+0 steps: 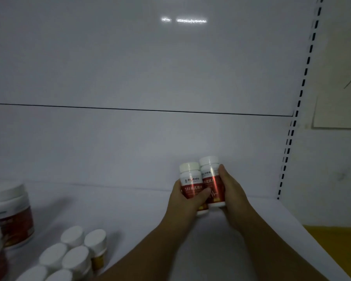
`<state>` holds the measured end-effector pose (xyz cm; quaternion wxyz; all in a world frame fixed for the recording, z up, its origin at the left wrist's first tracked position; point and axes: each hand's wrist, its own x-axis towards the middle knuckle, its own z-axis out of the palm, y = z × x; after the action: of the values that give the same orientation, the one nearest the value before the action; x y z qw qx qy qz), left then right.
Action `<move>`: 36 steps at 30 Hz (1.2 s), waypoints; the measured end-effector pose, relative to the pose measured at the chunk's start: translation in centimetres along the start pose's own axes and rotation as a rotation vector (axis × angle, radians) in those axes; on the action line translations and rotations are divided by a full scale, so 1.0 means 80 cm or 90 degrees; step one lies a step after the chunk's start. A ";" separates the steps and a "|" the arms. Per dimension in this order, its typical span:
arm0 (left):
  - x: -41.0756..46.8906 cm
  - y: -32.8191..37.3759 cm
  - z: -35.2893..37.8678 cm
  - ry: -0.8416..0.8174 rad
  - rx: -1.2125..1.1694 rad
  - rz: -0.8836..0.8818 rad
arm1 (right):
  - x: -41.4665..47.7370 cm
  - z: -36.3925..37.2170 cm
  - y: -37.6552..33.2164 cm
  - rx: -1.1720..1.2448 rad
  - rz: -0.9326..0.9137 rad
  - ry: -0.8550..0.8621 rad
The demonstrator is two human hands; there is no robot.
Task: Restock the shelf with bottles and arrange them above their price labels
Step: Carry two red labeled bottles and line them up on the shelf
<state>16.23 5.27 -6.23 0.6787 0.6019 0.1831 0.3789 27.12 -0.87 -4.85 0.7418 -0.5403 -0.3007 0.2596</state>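
Left hand on left bottle, right hand on right bottle, touching

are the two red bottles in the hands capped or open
Capped: both red bottles show white caps on top, held upright between the left hand and right hand.

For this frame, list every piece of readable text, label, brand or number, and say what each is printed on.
Nothing here reads cleanly.
Left white-capped red-labelled bottle held by the left hand: large white Chinese characters and a small brand line, too blurred to quote.
Right white-capped red-labelled bottle held by the right hand: same kind of print, partly covered, unreadable.
Large red-labelled jar at left: label too dark and blurred.
Cluster of small white-capped bottles: no text visible.
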 end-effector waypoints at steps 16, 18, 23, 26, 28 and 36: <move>-0.074 0.214 -0.093 0.098 0.149 0.052 | -0.061 0.144 -0.101 -0.001 -0.119 -0.241; -0.091 0.257 -0.140 0.083 0.206 0.061 | -0.074 0.192 -0.109 0.006 -0.113 -0.246; -0.124 0.319 -0.253 0.049 0.275 0.059 | -0.116 0.314 -0.106 -0.139 -0.144 -0.231; -0.134 0.336 -0.315 0.038 0.277 0.090 | -0.132 0.357 -0.102 -0.239 -0.155 -0.171; -0.136 0.345 -0.354 0.068 0.276 0.106 | -0.139 0.367 -0.099 -0.262 -0.131 -0.150; -0.111 0.320 -0.439 0.121 0.302 0.030 | -0.167 0.376 -0.053 -0.383 0.002 -0.129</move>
<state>-21.81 22.27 9.05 0.4895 0.7098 0.3158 0.3961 -3.63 7.89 4.08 0.5143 -0.7073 -0.4358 0.2128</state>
